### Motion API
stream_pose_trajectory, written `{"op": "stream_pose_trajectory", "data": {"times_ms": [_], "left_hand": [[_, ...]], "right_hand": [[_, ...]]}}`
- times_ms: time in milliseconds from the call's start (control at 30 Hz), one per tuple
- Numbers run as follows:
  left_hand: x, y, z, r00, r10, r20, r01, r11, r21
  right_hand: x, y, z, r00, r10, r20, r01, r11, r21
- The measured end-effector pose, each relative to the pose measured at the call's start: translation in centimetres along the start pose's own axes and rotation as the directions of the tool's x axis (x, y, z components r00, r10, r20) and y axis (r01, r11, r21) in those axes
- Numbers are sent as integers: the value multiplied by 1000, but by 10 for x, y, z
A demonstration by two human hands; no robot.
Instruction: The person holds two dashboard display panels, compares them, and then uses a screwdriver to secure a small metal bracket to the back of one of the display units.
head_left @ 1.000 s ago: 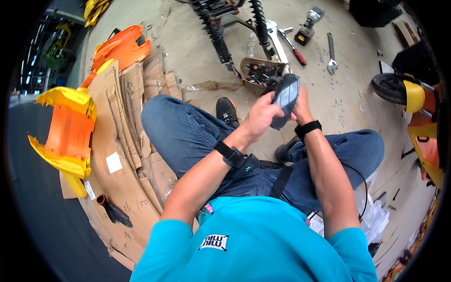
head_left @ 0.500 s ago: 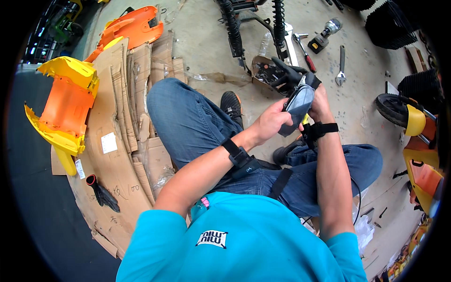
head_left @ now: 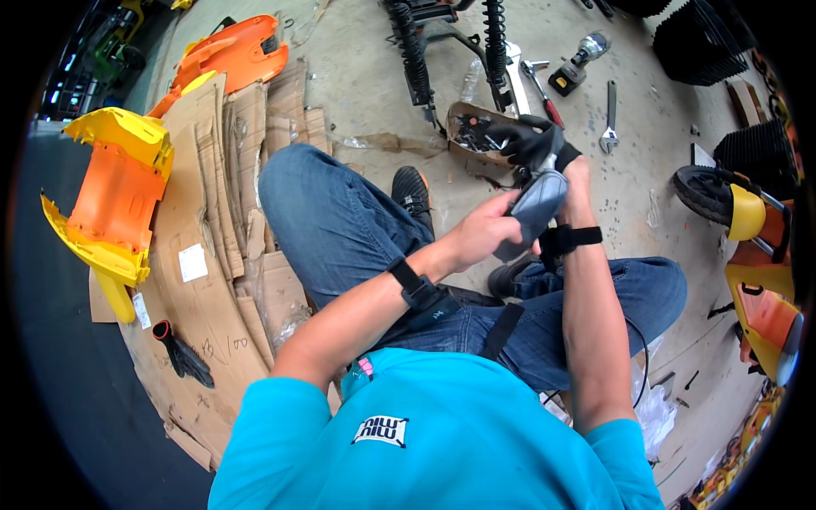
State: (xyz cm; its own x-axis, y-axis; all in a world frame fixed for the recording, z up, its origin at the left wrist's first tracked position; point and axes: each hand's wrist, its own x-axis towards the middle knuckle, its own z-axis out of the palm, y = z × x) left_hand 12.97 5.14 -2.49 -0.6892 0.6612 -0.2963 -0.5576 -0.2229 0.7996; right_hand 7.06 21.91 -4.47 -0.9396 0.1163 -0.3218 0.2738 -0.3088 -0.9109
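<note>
Thumb and fingers of the left hand [head_left: 484, 229] pinch the near end of a glossy grey panel [head_left: 546, 195], probably a rear-view mirror by its rounded outline. The panel lies tilted between the two hands, in front of the knees. At its right, the right hand [head_left: 578, 183] bends inward with its back bare. Just beyond the panel is a black glove [head_left: 520, 143], close against the right hand's far side; whether those fingers are inside the glove or merely gripping it, and how tightly they close, cannot be told.

Handling it well calls for a light but sure hold. The left thumb would do better near the edge than across the shiny face, where it could leave smears. The smooth surface may slip, so it seems wise to let the left hand bear the weight while the right hand steadies or turns the far end. Loose glove fabric should be kept from bunching between palm and part.

Room matters too: just beyond the hands, an open cardboard box [head_left: 472, 152] holds small dark parts, and an adjustable wrench [head_left: 610, 123] lies farther out, past the right hand. Keeping the panel low and toward the lap would lessen knocks.
</note>
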Motion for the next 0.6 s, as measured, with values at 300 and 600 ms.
{"op": "stream_pose_trajectory", "data": {"times_ms": [300,600], "left_hand": [[-1,20,-49,944,160,-288,-242,930,-277],[-3,17,-61,956,120,-267,-204,927,-315]], "right_hand": [[27,35,-25,974,220,61,-227,960,163],[0,7,-1,931,182,315,-242,957,163]]}}
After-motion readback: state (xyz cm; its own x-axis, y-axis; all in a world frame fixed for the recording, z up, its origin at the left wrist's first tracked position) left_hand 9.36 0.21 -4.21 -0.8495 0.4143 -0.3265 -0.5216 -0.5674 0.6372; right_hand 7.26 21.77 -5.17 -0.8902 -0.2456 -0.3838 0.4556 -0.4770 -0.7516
